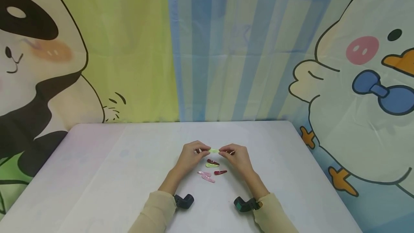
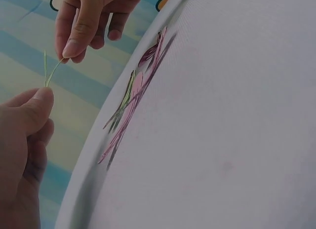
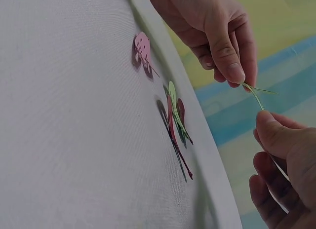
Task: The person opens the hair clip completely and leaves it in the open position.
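Between my two hands a light green snap hair clip (image 1: 214, 150) is held above the table. My left hand (image 1: 191, 155) pinches one end between thumb and forefinger, and my right hand (image 1: 238, 157) pinches the other. In the right wrist view the clip (image 3: 255, 95) is sprung apart, its two thin strips forming a narrow V. Below the hands lie another green clip (image 1: 212, 165) and a dark red clip (image 1: 212, 161) overlapping it. A second dark red clip (image 1: 220, 172) lies nearer me, beside two pink clips (image 1: 208, 179).
The white table (image 1: 106, 182) reaches back to a curtain (image 1: 226, 46) with blue stripes and cartoon animals. A black wrist device (image 1: 184, 202) sits at the left sleeve, another black device (image 1: 244, 204) at the right.
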The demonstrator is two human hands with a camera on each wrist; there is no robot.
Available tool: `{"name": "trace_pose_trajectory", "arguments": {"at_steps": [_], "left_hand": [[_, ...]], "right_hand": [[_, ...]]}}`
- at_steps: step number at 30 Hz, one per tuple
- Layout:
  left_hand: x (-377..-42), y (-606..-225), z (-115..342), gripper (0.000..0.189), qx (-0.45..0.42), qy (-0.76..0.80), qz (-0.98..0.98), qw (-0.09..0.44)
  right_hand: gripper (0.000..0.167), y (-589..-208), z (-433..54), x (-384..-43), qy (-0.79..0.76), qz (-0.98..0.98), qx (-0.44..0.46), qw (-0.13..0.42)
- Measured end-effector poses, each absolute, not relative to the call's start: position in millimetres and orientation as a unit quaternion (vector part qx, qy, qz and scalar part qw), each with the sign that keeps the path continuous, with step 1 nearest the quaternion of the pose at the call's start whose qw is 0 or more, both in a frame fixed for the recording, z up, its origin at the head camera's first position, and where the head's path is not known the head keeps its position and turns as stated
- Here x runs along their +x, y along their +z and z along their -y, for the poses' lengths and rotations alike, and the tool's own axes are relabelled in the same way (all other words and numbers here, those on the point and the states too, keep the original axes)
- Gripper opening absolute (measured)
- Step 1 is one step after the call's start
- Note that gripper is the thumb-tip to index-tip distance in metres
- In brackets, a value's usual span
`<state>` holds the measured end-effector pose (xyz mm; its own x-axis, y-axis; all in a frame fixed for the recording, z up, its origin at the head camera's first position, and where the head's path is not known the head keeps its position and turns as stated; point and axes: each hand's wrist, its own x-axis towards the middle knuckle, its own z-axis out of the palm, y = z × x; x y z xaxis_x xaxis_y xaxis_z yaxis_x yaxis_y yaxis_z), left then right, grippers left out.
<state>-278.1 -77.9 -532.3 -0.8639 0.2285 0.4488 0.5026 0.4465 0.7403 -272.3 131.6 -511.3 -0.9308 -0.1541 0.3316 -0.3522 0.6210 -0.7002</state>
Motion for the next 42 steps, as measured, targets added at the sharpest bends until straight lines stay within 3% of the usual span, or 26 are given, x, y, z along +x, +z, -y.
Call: {"name": "trace_pose_trajectory", "arguments": {"at_steps": [10,18,30,42], "left_hand": [[-282,-541,77,0.013,-0.206,-0.476,0.843,0.14],[-282,-544,79,0.011,-0.194,-0.472,0.851,0.122],[-286,-550,78,0.011,-0.164,-0.455,0.871,0.081],[-288,-553,77,0.011,-0.168,-0.428,0.885,0.07]], "right_hand": [[0.007,-520,-132,-276,0.388,0.896,0.163,0.143],[0.007,-526,-130,-278,0.376,0.912,0.129,0.102],[0.006,-535,-128,-286,0.362,0.919,0.124,0.095],[0.005,-540,-130,-288,0.344,0.919,0.147,0.123]]}}
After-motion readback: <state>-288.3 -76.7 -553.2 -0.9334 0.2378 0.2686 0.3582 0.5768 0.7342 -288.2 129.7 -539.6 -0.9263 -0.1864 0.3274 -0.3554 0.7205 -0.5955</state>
